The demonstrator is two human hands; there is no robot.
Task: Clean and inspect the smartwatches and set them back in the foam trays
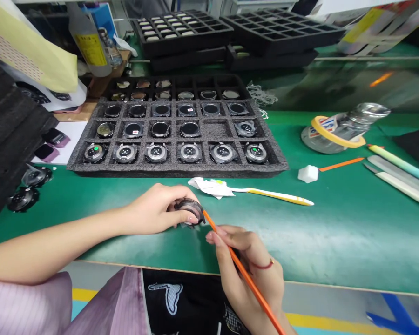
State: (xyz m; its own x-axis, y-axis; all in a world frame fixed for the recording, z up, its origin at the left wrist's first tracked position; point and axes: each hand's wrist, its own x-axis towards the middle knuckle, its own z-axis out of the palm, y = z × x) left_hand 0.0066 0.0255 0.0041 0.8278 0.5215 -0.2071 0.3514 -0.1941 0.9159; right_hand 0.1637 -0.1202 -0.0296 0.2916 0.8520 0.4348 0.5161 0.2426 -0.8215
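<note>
My left hand (pixel 157 209) grips a round dark smartwatch body (pixel 190 210) by its edges, just above the green mat. In my right hand (pixel 247 265) is a long thin orange stick (pixel 246 274), held like a pen. Its tip touches or nearly touches the right edge of the watch body. Behind my hands stands a black foam tray (pixel 174 171) with watch bodies in many of its compartments. A toothbrush (pixel 279 194) with white tissue (pixel 211 186) around its head lies between the tray and my right hand.
On the right are a glass bottle (pixel 324 139) with a yellow ring, a white block (pixel 307 173), an orange strip (pixel 342 164) and tweezers (pixel 401 186). Loose watch bodies (pixel 23 199) lie at the left by stacked black foam (pixel 3 116). More foam trays (pixel 282 35) sit at the back.
</note>
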